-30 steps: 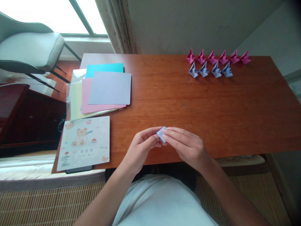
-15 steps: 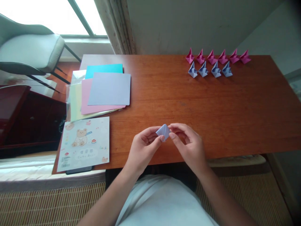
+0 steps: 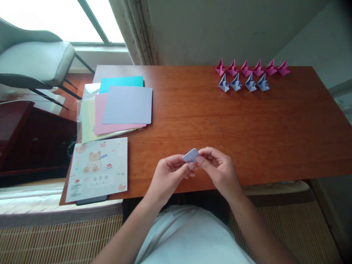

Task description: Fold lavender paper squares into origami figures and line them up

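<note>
A small folded lavender paper piece (image 3: 190,155) is pinched between both hands above the near edge of the wooden table (image 3: 209,117). My left hand (image 3: 168,174) grips its left side with thumb and fingers. Closing on its right side with curled fingers is my right hand (image 3: 218,170). A stack of coloured paper sheets (image 3: 118,106) lies at the left. At the far right stand a row of pink folded figures (image 3: 251,68) and, just in front, a row of lavender folded figures (image 3: 243,83).
A paper pack with a bear picture (image 3: 98,169) lies at the table's near left corner over a dark flat object (image 3: 92,200). A grey chair (image 3: 35,58) stands by the window at the far left. A dark cabinet (image 3: 30,139) sits left of the table.
The folded piece has turned flatter and sunk slightly between my fingers. My right hand's fingers have curled closer onto it. The view has shifted a little.
</note>
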The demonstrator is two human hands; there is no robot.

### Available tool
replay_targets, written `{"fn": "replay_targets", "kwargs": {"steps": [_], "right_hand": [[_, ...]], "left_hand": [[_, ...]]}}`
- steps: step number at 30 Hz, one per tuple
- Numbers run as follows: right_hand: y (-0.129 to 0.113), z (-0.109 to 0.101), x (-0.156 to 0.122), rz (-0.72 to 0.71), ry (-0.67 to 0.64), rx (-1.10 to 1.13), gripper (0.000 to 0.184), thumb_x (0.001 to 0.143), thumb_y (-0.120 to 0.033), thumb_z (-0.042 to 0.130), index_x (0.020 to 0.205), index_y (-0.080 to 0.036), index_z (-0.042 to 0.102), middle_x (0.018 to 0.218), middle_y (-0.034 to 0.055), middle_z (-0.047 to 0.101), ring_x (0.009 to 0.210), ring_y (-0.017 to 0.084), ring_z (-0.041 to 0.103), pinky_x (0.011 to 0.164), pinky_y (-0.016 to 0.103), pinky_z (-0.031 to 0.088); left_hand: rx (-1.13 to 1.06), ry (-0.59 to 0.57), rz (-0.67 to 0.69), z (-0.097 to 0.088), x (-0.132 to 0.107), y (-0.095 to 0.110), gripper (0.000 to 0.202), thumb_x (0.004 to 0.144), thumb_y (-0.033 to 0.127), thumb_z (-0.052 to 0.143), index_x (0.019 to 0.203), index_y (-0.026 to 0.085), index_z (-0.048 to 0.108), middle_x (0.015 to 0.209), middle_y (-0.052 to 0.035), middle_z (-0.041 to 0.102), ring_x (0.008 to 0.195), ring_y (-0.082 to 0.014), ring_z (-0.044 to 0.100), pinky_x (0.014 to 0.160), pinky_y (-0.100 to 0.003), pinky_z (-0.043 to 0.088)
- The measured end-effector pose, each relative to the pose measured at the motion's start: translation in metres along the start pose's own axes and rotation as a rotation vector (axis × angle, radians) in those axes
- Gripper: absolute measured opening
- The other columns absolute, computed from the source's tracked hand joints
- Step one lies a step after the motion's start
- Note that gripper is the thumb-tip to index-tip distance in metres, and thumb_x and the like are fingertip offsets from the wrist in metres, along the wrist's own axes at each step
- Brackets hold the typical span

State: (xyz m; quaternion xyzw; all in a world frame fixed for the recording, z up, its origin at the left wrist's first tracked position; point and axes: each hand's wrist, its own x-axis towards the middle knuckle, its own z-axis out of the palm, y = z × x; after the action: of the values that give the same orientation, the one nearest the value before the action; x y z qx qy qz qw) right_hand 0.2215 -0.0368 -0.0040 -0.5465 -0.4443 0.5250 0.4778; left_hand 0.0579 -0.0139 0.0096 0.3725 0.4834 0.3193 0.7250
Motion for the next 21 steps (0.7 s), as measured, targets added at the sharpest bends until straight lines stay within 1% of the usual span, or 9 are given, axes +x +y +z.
{"fn": "replay_targets", "kwargs": {"steps": [6, 9, 12, 17, 21], "right_hand": [[-0.0047, -0.0022, 0.0006, -0.159, 0.024, -0.244, 0.01, 0.094, -0.031, 0.065, 0.09, -0.023, 0.069, 0.087, 0.0031, 0.069, 0.08, 0.018, 0.065, 0.072, 0.03, 0.053], [-0.0063, -0.0016, 0.0018, -0.204, 0.022, -0.287, 0.008, 0.091, -0.031, 0.068, 0.093, -0.023, 0.07, 0.087, 0.0025, 0.067, 0.079, 0.017, 0.062, 0.071, 0.03, 0.051], [-0.0051, -0.0013, 0.0036, -0.194, 0.004, -0.235, 0.01, 0.09, -0.033, 0.07, 0.092, -0.023, 0.071, 0.085, 0.0021, 0.066, 0.078, 0.017, 0.062, 0.07, 0.03, 0.052], [-0.0038, -0.0028, 0.006, -0.148, -0.037, -0.134, 0.012, 0.09, -0.034, 0.071, 0.087, -0.023, 0.074, 0.084, 0.0028, 0.068, 0.078, 0.017, 0.063, 0.069, 0.03, 0.053], [-0.0078, -0.0026, 0.0065, -0.095, -0.048, -0.085, 0.01, 0.089, -0.031, 0.072, 0.087, -0.022, 0.075, 0.082, 0.0026, 0.068, 0.077, 0.017, 0.063, 0.068, 0.03, 0.052]], "left_hand": [[-0.005, -0.001, -0.01, -0.0012, 0.0003, 0.0001, 0.032, 0.076, 0.044, 0.083, 0.082, 0.014, 0.077, 0.069, -0.0045, 0.073, 0.063, -0.013, 0.065, 0.058, -0.021, 0.047], [0.0, 0.01, -0.009, -0.0011, -0.0002, 0.0009, 0.032, 0.076, 0.044, 0.084, 0.083, 0.014, 0.077, 0.067, -0.0039, 0.073, 0.062, -0.013, 0.065, 0.058, -0.021, 0.047], [0.004, 0.009, -0.01, -0.001, -0.0006, 0.0013, 0.03, 0.076, 0.042, 0.084, 0.082, 0.014, 0.076, 0.068, -0.004, 0.074, 0.063, -0.0132, 0.066, 0.058, -0.02, 0.047], [-0.005, 0.011, -0.028, -0.0007, -0.0011, 0.0011, 0.029, 0.073, 0.04, 0.086, 0.08, 0.014, 0.076, 0.069, -0.0042, 0.074, 0.063, -0.013, 0.066, 0.058, -0.02, 0.047], [0.004, 0.022, -0.021, 0.0006, -0.0026, 0.0014, 0.029, 0.077, 0.042, 0.083, 0.081, 0.014, 0.075, 0.072, -0.0048, 0.074, 0.064, -0.0131, 0.065, 0.059, -0.021, 0.047]]}}
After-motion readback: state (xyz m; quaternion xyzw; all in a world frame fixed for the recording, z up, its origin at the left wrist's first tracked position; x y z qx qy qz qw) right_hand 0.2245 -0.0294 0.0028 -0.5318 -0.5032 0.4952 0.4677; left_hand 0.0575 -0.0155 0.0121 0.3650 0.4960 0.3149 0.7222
